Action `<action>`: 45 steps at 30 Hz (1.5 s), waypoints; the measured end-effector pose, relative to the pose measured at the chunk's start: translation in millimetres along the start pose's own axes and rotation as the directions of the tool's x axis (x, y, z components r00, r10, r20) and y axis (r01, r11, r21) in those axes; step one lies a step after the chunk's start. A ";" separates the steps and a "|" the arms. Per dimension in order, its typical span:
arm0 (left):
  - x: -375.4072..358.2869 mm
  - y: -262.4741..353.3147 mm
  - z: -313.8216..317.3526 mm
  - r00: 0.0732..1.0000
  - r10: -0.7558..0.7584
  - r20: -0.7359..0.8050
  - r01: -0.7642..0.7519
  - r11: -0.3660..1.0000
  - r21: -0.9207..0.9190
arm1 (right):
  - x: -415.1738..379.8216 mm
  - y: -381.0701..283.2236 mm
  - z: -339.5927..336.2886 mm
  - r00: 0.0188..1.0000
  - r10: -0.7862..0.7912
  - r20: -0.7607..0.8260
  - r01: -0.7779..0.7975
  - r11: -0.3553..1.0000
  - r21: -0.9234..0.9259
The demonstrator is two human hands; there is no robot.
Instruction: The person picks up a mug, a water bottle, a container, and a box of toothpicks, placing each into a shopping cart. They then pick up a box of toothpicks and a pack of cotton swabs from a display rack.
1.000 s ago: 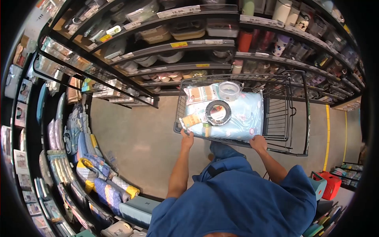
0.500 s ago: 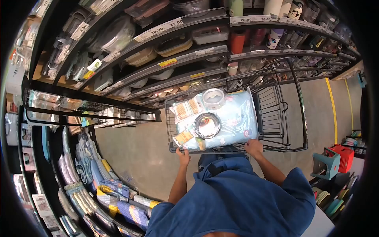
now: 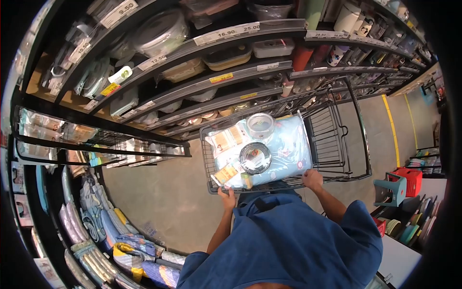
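Note:
A black wire shopping cart [image 3: 332,139] stands sideways in front of me. At its near left corner, my left hand [image 3: 226,197] is closed on the rim. My right hand [image 3: 313,179] grips the near side rim farther right. Inside lies a pale blue, plastic-wrapped package with a printed pattern [image 3: 293,139]. On top of it rest a round clear container [image 3: 260,125] and a round dark-rimmed item in wrapping [image 3: 255,158]. A pack of thin wooden sticks [image 3: 226,139] and a small orange-and-white packet [image 3: 225,174] lie on the left.
Shelves of food containers [image 3: 228,58] and bottles [image 3: 346,21] run along the far side, close to the cart. Folded quilted textiles [image 3: 130,250] line the left shelf. A teal stool [image 3: 391,189] and a red basket [image 3: 409,180] stand right. Yellow lines [image 3: 391,130] mark the floor.
The view has shifted, and the far shelves look closer and farther right. The cart has tilted slightly in view, its left end lower. Both hands keep their places on the rim.

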State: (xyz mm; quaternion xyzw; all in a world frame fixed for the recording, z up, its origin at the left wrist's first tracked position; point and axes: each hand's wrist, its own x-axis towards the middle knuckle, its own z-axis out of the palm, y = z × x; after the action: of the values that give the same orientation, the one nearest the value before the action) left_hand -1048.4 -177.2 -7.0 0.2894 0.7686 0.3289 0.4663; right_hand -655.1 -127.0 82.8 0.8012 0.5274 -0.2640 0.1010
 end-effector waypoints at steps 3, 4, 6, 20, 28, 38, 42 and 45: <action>-1.3 7.6 -7.2 1.000 -0.003 0.024 0.001 0.998 0.057 | -4.6 -6.9 -4.7 1.000 0.022 0.005 -0.022 1.000 0.019; 0.8 5.7 -9.7 0.999 -0.027 0.035 0.023 0.994 0.104 | -5.1 -10.0 -5.5 0.999 0.030 0.027 -0.030 0.999 0.014; 4.5 2.0 -13.0 0.998 -0.032 0.050 0.026 0.992 0.120 | -4.0 -11.5 -3.8 0.999 0.037 0.021 -0.038 0.999 0.017; 33.7 15.0 -18.7 0.921 -0.197 0.335 0.120 0.964 0.237 | 5.6 11.6 5.1 0.997 -0.003 -0.075 0.006 0.999 0.045; 16.5 97.2 -15.4 0.846 -0.371 0.382 0.102 0.817 0.568 | -4.7 3.2 -5.6 0.993 -0.031 -0.114 0.042 0.994 0.100; -5.3 161.0 25.1 0.862 -0.098 0.497 -0.278 0.729 0.626 | -9.0 -1.0 -3.3 0.984 -0.069 -0.161 0.092 0.986 0.140; -9.2 153.6 48.0 0.830 -0.105 0.548 -0.318 0.718 0.619 | -4.2 3.6 4.9 0.985 -0.071 -0.158 0.099 0.980 0.174; 8.6 106.4 60.3 0.801 -0.070 0.594 -0.397 0.681 0.616 | -1.3 4.8 9.2 0.983 -0.082 -0.165 0.108 0.983 0.151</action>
State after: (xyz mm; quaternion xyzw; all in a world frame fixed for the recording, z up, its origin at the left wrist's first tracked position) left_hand -982.5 -91.0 49.9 0.6031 0.6256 -0.0568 0.4916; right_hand -654.1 -134.2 75.2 0.7989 0.5486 -0.2457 -0.0181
